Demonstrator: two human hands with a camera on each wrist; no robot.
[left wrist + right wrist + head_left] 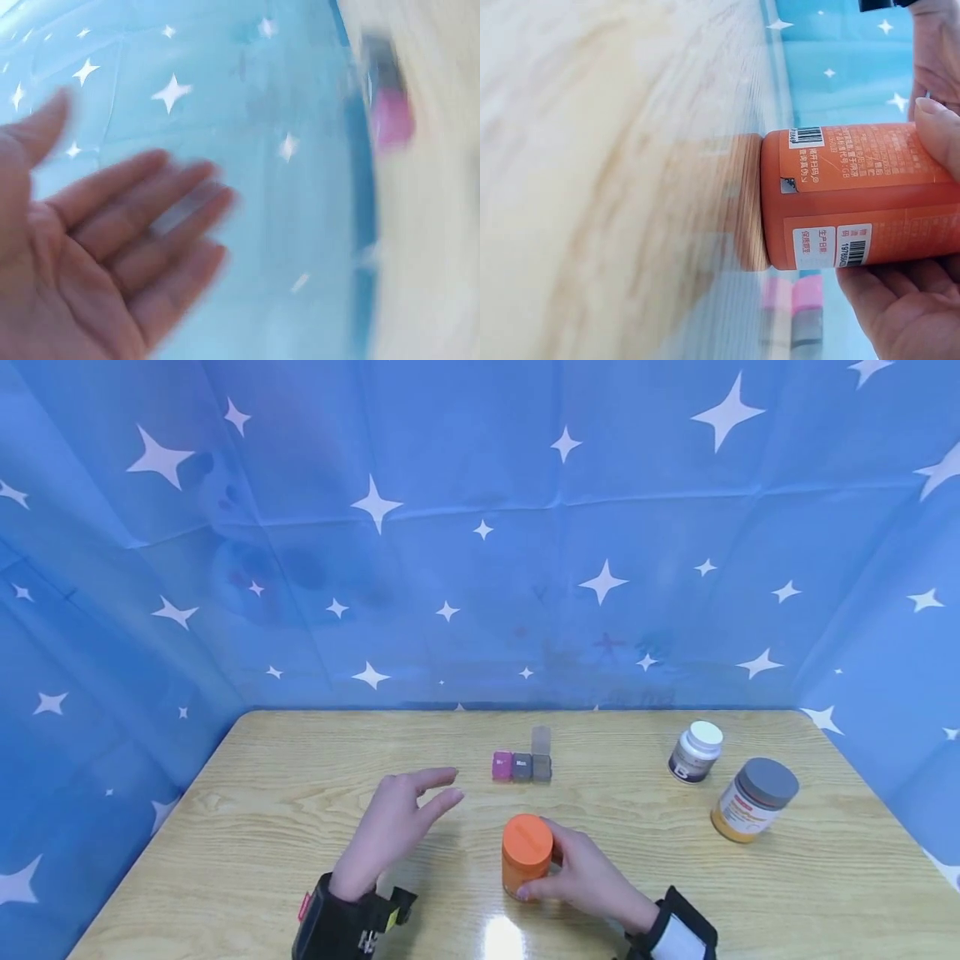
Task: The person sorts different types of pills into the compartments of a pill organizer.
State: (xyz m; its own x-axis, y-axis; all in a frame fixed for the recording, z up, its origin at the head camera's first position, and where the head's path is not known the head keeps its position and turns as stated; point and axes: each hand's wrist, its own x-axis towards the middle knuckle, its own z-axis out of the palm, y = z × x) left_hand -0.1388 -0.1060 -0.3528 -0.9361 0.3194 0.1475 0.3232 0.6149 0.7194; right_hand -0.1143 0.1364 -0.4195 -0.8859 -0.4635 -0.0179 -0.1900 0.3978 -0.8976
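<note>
An orange bottle point(527, 852) with an orange lid stands upright near the front middle of the table. My right hand point(581, 872) grips it from the right, thumb on the near side and fingers behind. In the right wrist view the bottle point(855, 199) shows printed labels and barcodes, its base at the tabletop. To the left, my left hand point(401, 818) hovers above the table with nothing in it. Its fingers point(150, 225) are extended and the thumb stands apart, blurred in the left wrist view. Beyond both hands sits a small pill box point(522, 767) with pink and grey compartments, one grey lid raised.
At the right of the wooden table point(300, 760) stand a white-capped bottle point(695, 752) and a grey-capped jar point(753, 802) with a yellowish base. A blue star-patterned curtain point(480, 568) hangs behind the table and along its sides.
</note>
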